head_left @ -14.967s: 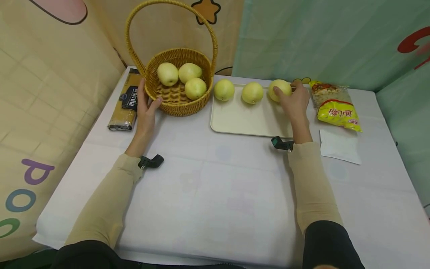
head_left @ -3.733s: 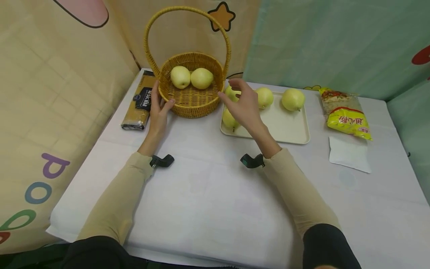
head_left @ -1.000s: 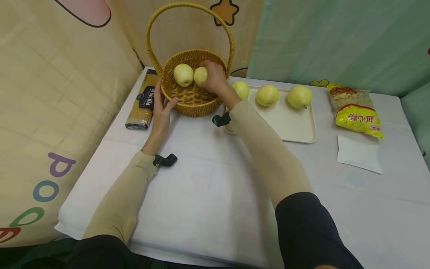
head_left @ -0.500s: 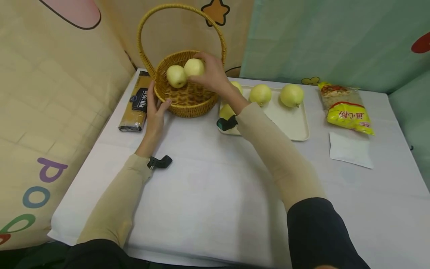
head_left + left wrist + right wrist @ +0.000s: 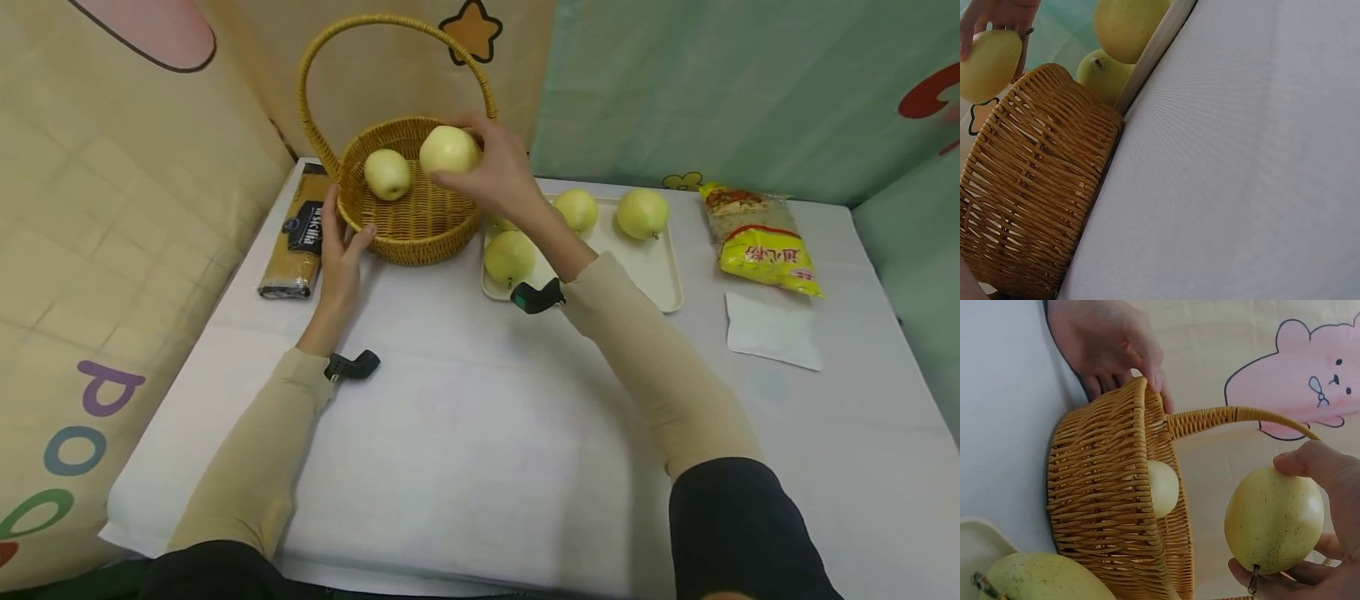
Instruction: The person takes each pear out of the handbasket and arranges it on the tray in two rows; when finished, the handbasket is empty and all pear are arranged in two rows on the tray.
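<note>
My right hand grips a pale yellow-green pear over the right side of a wicker basket. In the right wrist view that held pear has its stem towards the tray side, thumb and fingers around it. One pear lies inside the basket. My left hand holds the basket's left side, its thumb along the front wall; its fingers reach the rim in the right wrist view. Beside the basket, a cream tray bears several pears, among them a front-left pear; one behind is mostly hidden by my right arm.
A pasta packet lies left of the basket. Right of the tray are a yellow noodle bag and a white packet. The tall basket handle arches over the basket, and printed curtains stand close behind the table.
My right hand has lifted a pear from the basket and brought it up and right. Since 15 s ago, basket pears went from three to one; the tray gained one. My left hand stays put.
</note>
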The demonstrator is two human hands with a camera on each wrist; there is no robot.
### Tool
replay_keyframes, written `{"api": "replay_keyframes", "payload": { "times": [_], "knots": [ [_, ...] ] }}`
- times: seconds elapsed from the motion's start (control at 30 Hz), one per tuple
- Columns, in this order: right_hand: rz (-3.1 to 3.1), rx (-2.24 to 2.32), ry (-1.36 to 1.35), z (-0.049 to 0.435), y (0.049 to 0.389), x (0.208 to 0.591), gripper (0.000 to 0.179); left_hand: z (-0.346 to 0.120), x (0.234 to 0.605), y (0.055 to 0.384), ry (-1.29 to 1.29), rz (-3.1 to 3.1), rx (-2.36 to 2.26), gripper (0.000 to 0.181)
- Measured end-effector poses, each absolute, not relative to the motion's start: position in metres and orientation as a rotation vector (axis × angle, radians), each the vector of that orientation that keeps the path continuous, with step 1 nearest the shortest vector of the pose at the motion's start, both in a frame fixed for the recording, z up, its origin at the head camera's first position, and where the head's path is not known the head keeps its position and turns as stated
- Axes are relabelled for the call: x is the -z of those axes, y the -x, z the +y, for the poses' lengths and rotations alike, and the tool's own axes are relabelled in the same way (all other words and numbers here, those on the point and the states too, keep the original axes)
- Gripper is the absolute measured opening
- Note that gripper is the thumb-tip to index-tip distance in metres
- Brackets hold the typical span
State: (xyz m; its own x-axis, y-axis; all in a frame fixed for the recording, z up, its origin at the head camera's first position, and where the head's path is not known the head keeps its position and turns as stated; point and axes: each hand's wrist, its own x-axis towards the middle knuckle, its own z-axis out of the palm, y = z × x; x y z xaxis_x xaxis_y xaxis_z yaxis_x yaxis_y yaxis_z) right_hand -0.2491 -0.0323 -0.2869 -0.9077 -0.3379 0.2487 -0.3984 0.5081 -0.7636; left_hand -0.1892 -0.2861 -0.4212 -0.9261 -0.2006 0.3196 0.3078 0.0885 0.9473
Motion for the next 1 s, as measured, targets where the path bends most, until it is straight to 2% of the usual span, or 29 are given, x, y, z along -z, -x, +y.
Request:
{"api": "replay_keyframes", "payload": {
  "times": [0.37, 0.73, 1.0],
  "knots": [
    [-2.641, -1.408, -0.511, 0.010, 0.225, 0.290, 0.063, -0.290, 0.423, 0.192, 0.083, -1.998, 1.905, 0.084],
    [-2.620, -1.391, -0.352, 0.058, 0.199, 0.315, 0.057, -0.288, 0.423, 0.194, 0.083, -1.982, 1.921, 0.082],
    [-2.647, -1.372, -0.249, 0.083, 0.181, 0.334, 0.064, -0.292, 0.422, 0.192, 0.085, -1.960, 1.933, 0.083]
  ]
}}
